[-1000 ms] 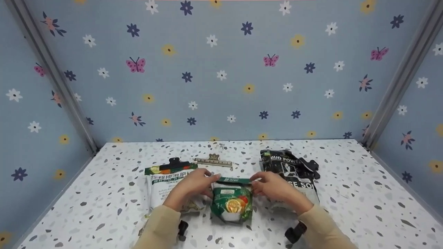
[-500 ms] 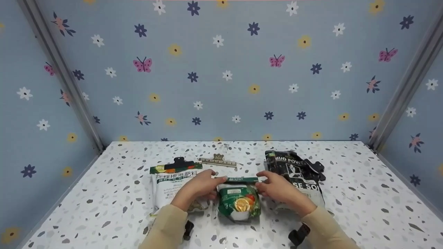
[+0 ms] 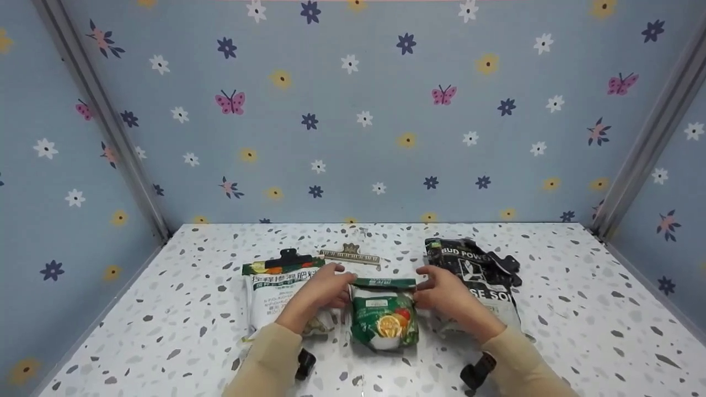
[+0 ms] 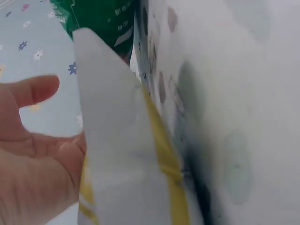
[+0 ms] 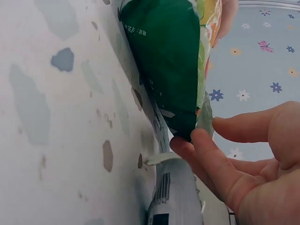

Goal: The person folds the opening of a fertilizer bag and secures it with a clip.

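A green bag (image 3: 380, 317) with oranges on its front lies between the hands, its top edge (image 3: 384, 283) folded over. My left hand (image 3: 322, 292) is at its upper left corner, thumb and fingers apart in the left wrist view. My right hand (image 3: 449, 295) is at the other corner; in the right wrist view its fingertips (image 5: 199, 136) touch the bag's corner (image 5: 185, 126), thumb close beside. A white bag (image 3: 273, 300) with a black clip (image 3: 288, 257) lies under the left forearm, a black bag (image 3: 460, 267) with a black clip (image 3: 507, 268) behind the right hand.
A gold clip (image 3: 350, 255) patterned like piano keys lies behind the green bag. Black straps (image 3: 477, 372) are on both wrists. Flower-printed walls (image 3: 353, 138) with metal posts (image 3: 107, 121) enclose the back and sides of the speckled table (image 3: 568, 309).
Both hands have drawn slightly outward from the green bag's folded top, and more of that strip shows. The whole head view has shifted, moving the scene rightward.
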A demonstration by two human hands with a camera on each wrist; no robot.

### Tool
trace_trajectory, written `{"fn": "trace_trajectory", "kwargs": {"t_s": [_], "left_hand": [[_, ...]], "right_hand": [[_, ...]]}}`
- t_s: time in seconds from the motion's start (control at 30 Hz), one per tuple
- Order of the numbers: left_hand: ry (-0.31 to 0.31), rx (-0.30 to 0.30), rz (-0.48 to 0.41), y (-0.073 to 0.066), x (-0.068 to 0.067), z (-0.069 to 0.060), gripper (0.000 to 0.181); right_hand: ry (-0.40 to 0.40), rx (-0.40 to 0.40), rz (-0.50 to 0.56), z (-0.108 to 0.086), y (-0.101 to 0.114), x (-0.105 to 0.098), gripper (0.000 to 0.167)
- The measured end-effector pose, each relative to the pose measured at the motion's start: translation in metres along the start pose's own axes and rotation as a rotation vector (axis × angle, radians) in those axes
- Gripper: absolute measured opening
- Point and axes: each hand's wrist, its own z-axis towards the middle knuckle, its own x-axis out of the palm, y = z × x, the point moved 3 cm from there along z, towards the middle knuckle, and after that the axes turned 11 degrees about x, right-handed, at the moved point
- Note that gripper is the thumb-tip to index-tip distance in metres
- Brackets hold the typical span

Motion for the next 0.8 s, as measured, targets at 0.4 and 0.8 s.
{"fn": "trace_trajectory", "kwargs": {"t_s": [0.4, 0.8], "left_hand": [[-0.044, 0.154, -0.005, -0.010, -0.005, 0.003, 0.054], [-0.027, 0.306, 0.014, -0.018, -0.011, 0.000, 0.034]], "right_hand": [[-0.101, -0.108, -0.041, 0.002, 0.008, -0.012, 0.050], [-0.168, -0.247, -0.007, -0.007, 0.020, -0.022, 0.009]]}}
